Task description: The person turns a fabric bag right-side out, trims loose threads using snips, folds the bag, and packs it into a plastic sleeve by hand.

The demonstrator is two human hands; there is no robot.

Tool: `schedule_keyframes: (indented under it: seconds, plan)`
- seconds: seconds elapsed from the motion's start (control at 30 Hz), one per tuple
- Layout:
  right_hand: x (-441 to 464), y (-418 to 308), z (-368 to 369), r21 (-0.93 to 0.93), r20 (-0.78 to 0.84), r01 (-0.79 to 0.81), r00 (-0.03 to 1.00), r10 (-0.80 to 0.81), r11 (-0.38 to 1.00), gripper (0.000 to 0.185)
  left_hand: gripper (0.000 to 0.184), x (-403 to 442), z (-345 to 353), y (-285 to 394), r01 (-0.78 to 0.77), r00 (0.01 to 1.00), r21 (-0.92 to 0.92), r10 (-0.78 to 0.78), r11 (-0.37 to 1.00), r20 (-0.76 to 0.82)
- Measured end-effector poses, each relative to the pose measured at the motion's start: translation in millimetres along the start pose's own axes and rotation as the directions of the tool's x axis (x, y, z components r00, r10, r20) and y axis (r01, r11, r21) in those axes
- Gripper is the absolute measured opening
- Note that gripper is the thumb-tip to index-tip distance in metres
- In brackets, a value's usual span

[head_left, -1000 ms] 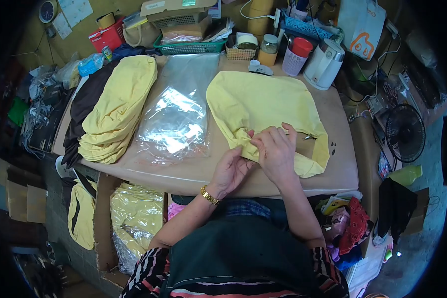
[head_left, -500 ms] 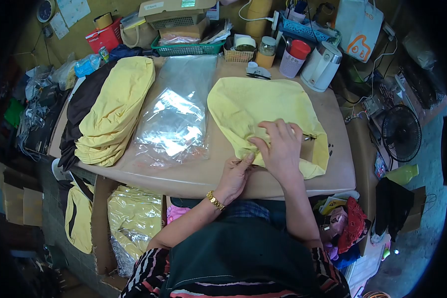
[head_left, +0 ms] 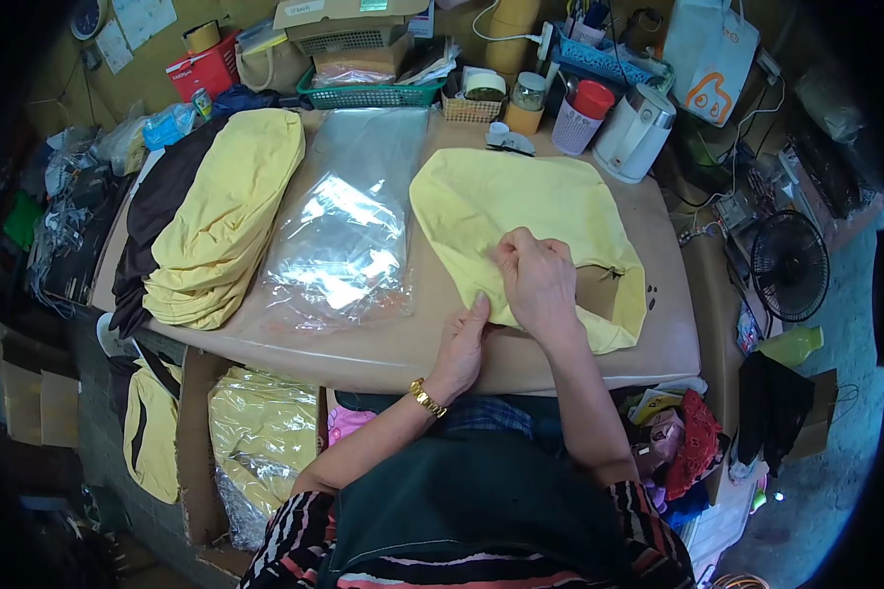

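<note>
A pale yellow cloth piece (head_left: 550,187) lies spread on the padded table in front of me. At its lower right is a gap with the brown table surface showing, and a small dark bit sits at the gap's upper edge. My left hand (head_left: 462,344) pinches the cloth's near left edge, thumb on top and fingers underneath. Over the middle of the cloth, my right hand (head_left: 540,285) has its fingers curled together; whether they grip anything is hidden. A gold watch is on my left wrist.
Clear plastic bags (head_left: 344,236) lie left of the cloth, beside a stack of folded yellow and dark cloth (head_left: 226,216). A kettle (head_left: 635,133), jars and baskets line the back. A cardboard box (head_left: 198,442) holding bagged yellow cloth stands below.
My right hand has shifted slightly left and its spread fingers have curled together. The bunched cloth under it now lies smoother. My left hand stays at the near edge.
</note>
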State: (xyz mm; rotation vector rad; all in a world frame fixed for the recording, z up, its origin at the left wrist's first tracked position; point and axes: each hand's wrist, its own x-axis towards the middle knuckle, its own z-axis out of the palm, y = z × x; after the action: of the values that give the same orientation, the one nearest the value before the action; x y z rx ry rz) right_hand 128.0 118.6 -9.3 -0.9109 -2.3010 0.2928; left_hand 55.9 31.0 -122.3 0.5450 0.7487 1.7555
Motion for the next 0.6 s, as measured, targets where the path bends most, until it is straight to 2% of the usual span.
schedule_keyframes:
  seconds: [0.07,0.1,0.17,0.2,0.27,0.3,0.37,0.4,0.47,0.5,0.57,0.6]
  plan:
    - [-4.1,-2.9,-8.1,-0.072,-0.080,0.240,0.966,-0.245,0.968,0.011,0.041,-8.7,23.4,22.6,0.014,0.997,-0.031,-0.017,0.999,-0.082]
    - [-4.1,1.2,-7.4,-0.072,-0.077,0.237,0.967,-0.242,0.969,0.011,0.041,-9.2,13.1,17.9,0.018,0.996,-0.032,-0.021,0.999,-0.083]
    - [-0.1,13.0,-2.1,-0.102,0.043,0.152,0.988,-0.149,0.983,0.013,0.043,-8.5,-11.9,3.6,0.056,0.998,0.154,-0.061,0.986,0.031]
    - [1.2,16.6,2.9,-0.103,0.043,0.151,0.988,-0.147,0.983,0.013,0.044,-8.4,-15.2,1.5,0.062,0.995,0.216,-0.078,0.975,0.068]
    - [4.2,21.9,10.1,0.000,-0.094,0.027,0.995,-0.027,1.000,0.016,0.045,-6.6,-15.3,-6.9,0.043,0.999,0.286,-0.034,0.957,-0.036]
    - [4.8,16.6,2.2,0.000,-0.098,0.027,0.995,-0.027,1.000,0.016,0.045,-6.3,-13.3,-7.3,0.038,0.997,0.311,-0.017,0.950,-0.069]
    - [3.0,2.5,-20.8,0.172,0.009,-0.157,0.987,0.158,0.972,0.020,0.046,-11.2,-2.9,2.3,0.035,0.998,0.154,-0.025,0.987,-0.065]
    - [-2.3,6.0,-22.2,0.173,0.011,-0.161,0.987,0.162,0.972,0.020,0.046,-12.2,6.5,14.1,0.039,0.997,0.155,-0.029,0.987,-0.067]
    - [-14.2,16.8,-23.3,0.065,0.070,-0.014,0.998,0.010,0.998,0.030,0.036,-9.9,23.1,38.1,-0.068,0.989,0.413,0.117,0.908,-0.094]
    - [-17.0,19.8,-19.3,0.064,0.071,-0.021,0.997,0.016,0.998,0.030,0.036,-9.1,19.1,37.1,-0.063,0.989,0.413,0.111,0.908,-0.094]
    - [-20.1,25.2,-12.1,-0.012,0.040,-0.063,0.997,0.063,0.998,0.033,0.025,-6.9,6.1,29.2,-0.026,0.998,0.144,0.033,0.989,-0.045]
    - [-18.7,23.3,-12.4,-0.014,0.041,-0.067,0.997,0.068,0.998,0.033,0.025,-6.9,1.2,24.8,-0.022,0.999,0.143,0.028,0.990,-0.045]
